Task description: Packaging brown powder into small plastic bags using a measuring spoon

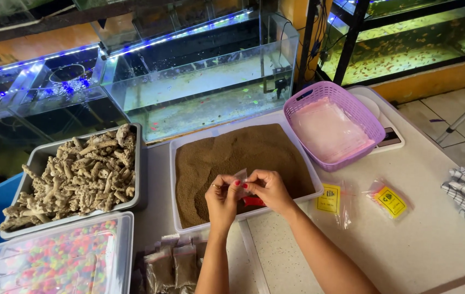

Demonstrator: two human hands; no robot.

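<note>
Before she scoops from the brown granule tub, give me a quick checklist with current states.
1. Small clear bag held by both hands, left hand and right hand: ok.
2. Bag mouth open: cannot tell.
3. Hands over the white tub of brown granules: ok.
4. Red scoop within reach under the hands: ok, mostly hidden.
5. Filled bags lying at the near table edge: ok.
6. Purple basket of empty bags beside the tub: ok.
</note>
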